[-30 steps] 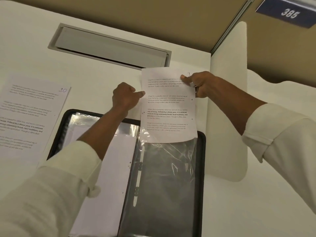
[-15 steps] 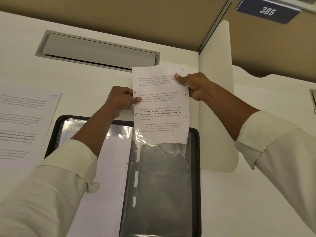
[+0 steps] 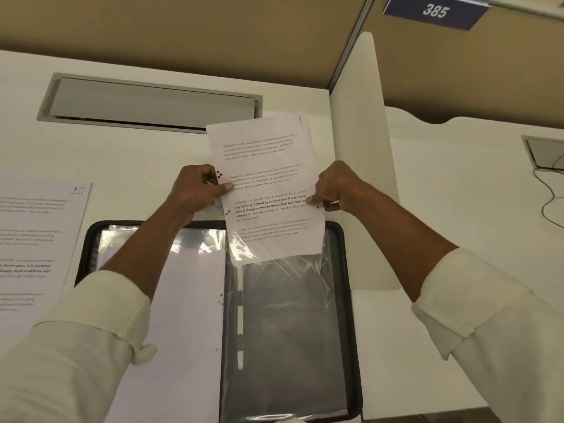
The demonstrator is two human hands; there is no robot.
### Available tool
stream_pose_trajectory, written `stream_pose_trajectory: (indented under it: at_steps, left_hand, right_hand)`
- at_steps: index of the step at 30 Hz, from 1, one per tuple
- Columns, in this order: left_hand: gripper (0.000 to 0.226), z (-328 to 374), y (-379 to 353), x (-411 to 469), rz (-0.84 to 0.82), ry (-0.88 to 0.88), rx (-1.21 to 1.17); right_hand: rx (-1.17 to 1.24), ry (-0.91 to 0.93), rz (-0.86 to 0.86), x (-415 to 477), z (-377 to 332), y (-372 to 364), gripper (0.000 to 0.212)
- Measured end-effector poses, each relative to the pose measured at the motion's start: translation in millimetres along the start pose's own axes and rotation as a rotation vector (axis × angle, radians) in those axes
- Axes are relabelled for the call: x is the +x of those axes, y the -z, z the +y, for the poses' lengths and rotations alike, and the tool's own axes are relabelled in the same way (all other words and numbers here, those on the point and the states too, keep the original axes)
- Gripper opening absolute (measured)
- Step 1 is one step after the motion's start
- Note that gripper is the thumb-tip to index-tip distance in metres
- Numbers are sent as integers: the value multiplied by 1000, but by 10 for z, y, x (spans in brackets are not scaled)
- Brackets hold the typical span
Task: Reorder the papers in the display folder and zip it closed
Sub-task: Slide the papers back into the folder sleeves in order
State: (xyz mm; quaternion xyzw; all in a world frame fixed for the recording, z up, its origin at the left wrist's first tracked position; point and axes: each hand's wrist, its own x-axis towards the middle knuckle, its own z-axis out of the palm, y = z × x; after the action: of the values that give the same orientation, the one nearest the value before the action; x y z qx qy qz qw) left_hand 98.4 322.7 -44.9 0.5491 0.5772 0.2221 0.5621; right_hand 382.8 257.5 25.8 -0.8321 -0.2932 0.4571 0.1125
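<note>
Person's left hand (image 3: 195, 193) and right hand (image 3: 335, 190), fingers (image 3: 205, 175) curled, pinch the side edges of a printed sheet (image 3: 268, 166). Its long axis runs away from the person, top leaning slightly left, lower end inside a clear sleeve (image 3: 290, 315) of the display folder (image 3: 354, 300) lying open on the white bench (image 3: 137, 166).

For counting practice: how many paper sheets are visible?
3: one sheet between left hand and right hand; one marked 10 on the desk; one in the folder, left. More possibly hidden.
</note>
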Motion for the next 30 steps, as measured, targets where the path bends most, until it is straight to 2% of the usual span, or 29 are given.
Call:
stream_pose_trajectory:
  at_steps: [3,9,13,20,23,24,27,30]
  left_hand:
    - [19,40,-52,-6,-6,3,-29]
    - [18,30,-123,-14,-38,32,-81]
    - [15,24,-174,-62,-60,12,-77]
    - [20,2,-270,-164,-54,-10,-67]
    - [20,-23,-279,-183,-44,-1,-64]
    - [20,-27,-276,-188,-40,1,-65]
    - [20,-28,-264,-200,-36,11,-71]
    - [22,-23,-254,-213,-41,18,-76]
  right_hand:
    - [-18,-17,16,-55,131,-26,34]
    - [111,-19,48,-102,317,-103,29]
    - [212,-7,40,-216,499,-181,46]
    - [367,99,78,-719,788,-463,55]
    - [423,162,114,-953,961,-622,39]
    - [440,171,116,-1006,1026,-672,42]
    - [440,155,127,-1055,1235,-790,73]
    - [414,112,117,-1050,1374,-828,78]
